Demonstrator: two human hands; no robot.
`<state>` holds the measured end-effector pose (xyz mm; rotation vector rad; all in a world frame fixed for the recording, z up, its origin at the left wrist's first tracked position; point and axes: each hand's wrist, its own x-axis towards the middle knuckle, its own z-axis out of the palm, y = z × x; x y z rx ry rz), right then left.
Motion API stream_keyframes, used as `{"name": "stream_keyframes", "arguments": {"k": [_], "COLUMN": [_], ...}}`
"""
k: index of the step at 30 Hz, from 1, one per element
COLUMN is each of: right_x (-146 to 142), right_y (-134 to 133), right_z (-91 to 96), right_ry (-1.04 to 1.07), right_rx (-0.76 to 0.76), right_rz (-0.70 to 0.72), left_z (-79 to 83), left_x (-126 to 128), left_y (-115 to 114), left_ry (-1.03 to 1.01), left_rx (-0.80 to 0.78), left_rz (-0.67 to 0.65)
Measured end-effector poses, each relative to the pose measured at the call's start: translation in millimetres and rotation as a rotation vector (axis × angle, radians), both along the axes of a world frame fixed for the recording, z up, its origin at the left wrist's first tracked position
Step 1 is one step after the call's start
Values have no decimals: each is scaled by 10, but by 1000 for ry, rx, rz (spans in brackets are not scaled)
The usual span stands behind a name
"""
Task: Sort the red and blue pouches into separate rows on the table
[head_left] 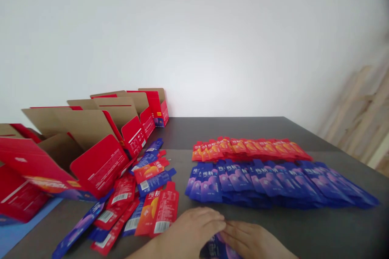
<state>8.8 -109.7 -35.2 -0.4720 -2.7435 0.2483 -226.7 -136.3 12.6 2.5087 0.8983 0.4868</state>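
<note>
At the bottom middle, my left hand point(194, 228) and my right hand point(251, 238) meet at the fingertips. Both are closed around a dark blue pouch point(217, 247) printed with purple fruit, mostly hidden under the fingers; whether it is one pouch or a small stack I cannot tell. Just beyond my hands lies a long overlapping row of blue pouches point(267, 182). Behind that row runs another of red pouches point(249, 148) with orange fruit on them. To the left of my left hand, loose red pouches point(167, 208) and blue pouches point(156, 182) lie in a mixed heap.
Several open red cardboard boxes point(100, 164) with brown insides stand along the table's left side, flaps up. A light blue sheet point(22, 232) shows under the nearest ones. The dark table point(219, 129) ends at a white wall. Blurred wooden bars point(349, 103) lean at the right.
</note>
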Motion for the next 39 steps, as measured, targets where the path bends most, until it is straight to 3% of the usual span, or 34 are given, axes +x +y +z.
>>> {"name": "stream_keyframes", "arguments": {"k": [4, 8, 11, 15, 20, 23, 26, 31, 39], "right_x": [53, 112, 146, 306, 583, 638, 608, 519, 550], "right_y": [-15, 1, 38, 140, 412, 625, 779, 774, 641], "right_z": [34, 72, 107, 261, 473, 402, 201, -18, 106], "right_ry": [128, 378, 528, 506, 296, 172, 83, -19, -87], "right_rx": [-162, -268, -313, -120, 214, 321, 404, 479, 440], "right_rz": [-181, -358, -386, -308, -283, -361, -502, -524, -502], "left_z": [-40, 12, 68, 30, -166, -246, -292, -359, -316], "left_x": [65, 135, 162, 128, 73, 77, 68, 39, 151], "left_y": [97, 189, 282, 428, 547, 564, 557, 547, 568], "left_ry": [105, 40, -13, 23, 94, 106, 120, 134, 178], "left_rx": [113, 170, 183, 207, 212, 203, 176, 191, 233], "left_rz": [75, 158, 156, 204, 350, 362, 367, 377, 393]}}
